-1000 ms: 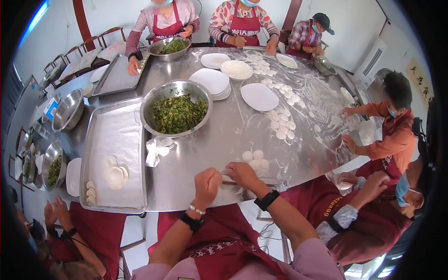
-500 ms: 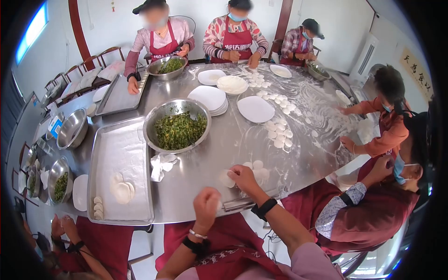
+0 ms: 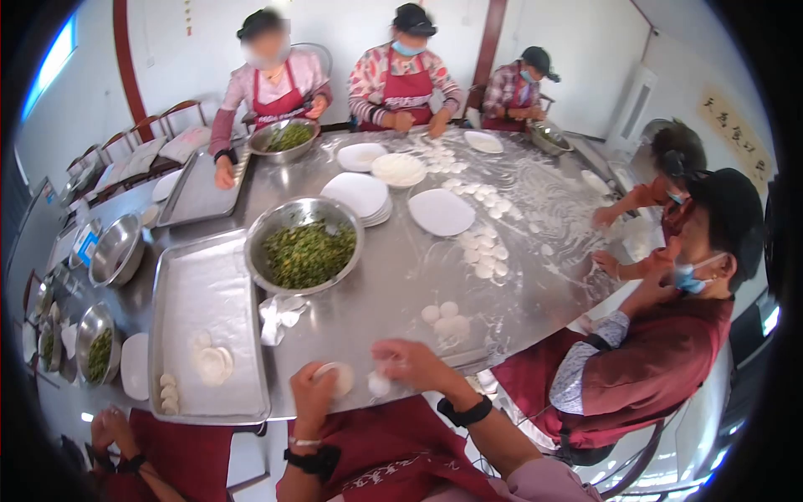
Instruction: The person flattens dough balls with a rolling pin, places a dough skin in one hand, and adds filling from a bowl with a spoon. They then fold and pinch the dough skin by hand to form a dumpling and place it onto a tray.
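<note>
My left hand point(image 3: 309, 395) is closed on a round white dough wrapper point(image 3: 342, 379), held at the table's near edge. My right hand point(image 3: 411, 363) is beside it, fingers smeared by motion. Just under those fingertips is a small white dough piece point(image 3: 379, 385); whether they grip it I cannot tell. A small group of dough rounds point(image 3: 449, 321) lies on the steel table beyond my right hand. To the left, a metal tray point(image 3: 261, 368) bears overlapping wrappers point(image 3: 213, 365) and a short row of folded dumplings point(image 3: 169, 393).
A steel bowl point(image 3: 355, 256) of chopped green filling point(image 3: 309, 254) stands ahead, crumpled white paper point(image 3: 279, 318) by it. White plates point(image 3: 358, 194) and floured dough rounds point(image 3: 483, 251) lie farther off. Co-workers sit around the table, one close on my right point(image 3: 636, 376).
My left hand has moved left and down, its wrapper now in plain sight. My right hand has drawn back toward the table edge. The whole view has shifted slightly.
</note>
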A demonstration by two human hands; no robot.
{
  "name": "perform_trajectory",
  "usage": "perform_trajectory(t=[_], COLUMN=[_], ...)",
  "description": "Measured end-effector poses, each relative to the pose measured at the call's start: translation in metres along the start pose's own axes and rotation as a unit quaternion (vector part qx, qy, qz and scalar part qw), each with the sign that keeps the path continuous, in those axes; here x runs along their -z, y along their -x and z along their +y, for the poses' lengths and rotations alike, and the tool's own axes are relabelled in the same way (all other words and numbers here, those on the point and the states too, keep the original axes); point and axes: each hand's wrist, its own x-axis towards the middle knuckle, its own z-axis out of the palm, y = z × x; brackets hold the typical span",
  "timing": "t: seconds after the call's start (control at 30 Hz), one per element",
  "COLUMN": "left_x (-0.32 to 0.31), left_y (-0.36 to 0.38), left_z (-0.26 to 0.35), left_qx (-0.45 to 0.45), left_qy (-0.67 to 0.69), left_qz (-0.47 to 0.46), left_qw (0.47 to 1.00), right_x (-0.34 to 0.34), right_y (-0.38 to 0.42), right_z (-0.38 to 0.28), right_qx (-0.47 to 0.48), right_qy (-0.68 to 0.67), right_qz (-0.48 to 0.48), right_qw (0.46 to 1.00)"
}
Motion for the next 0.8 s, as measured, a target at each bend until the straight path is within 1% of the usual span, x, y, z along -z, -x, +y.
perform_trajectory(t=[0.03,0.07,0.1,0.17,0.27,0.33,0.43,0.53,0.63,0.73,0.8], left_x=[0.004,0.009,0.013,0.014,0.011,0.01,0.009,0.008,0.008,0.009,0.009], left_y=[0.002,-0.002,-0.001,-0.001,-0.001,0.002,0.003,0.004,0.004,0.004,0.004], left_z=[-0.005,-0.033,-0.039,-0.049,-0.051,-0.047,-0.047,-0.048,-0.051,-0.055,-0.06], left_qx=[-0.015,-0.006,-0.02,-0.05,-0.054,-0.053,-0.067,-0.072,-0.075,-0.089,-0.098], left_qy=[-0.027,-0.035,-0.066,-0.092,-0.097,-0.098,-0.11,-0.11,-0.101,-0.106,-0.121], left_qz=[0.042,0.066,0.079,0.104,0.063,0.069,0.075,0.078,0.078,0.078,0.079], left_qw=[0.999,0.997,0.994,0.989,0.992,0.991,0.989,0.988,0.989,0.987,0.985], right_x=[0.001,-0.001,-0.003,-0.003,-0.002,0.0,-0.008,-0.018,-0.03,-0.036,-0.025], right_y=[0.007,0.012,0.016,0.02,0.022,0.022,0.022,0.018,0.017,0.005,-0.009], right_z=[0.007,0.013,0.017,0.018,0.017,0.016,0.021,0.015,-0.004,0.004,0.001], right_qx=[0.01,0.019,0.027,0.041,0.048,0.058,0.07,0.108,0.076,0.07,0.012], right_qy=[0.017,0.033,0.047,0.027,0.0,-0.019,0.049,0.197,0.206,0.191,0.198], right_qz=[-0.037,-0.074,-0.111,-0.139,-0.202,-0.236,-0.136,0.004,0.09,0.101,0.084], right_qw=[0.999,0.997,0.992,0.989,0.978,0.97,0.987,0.974,0.971,0.974,0.976])
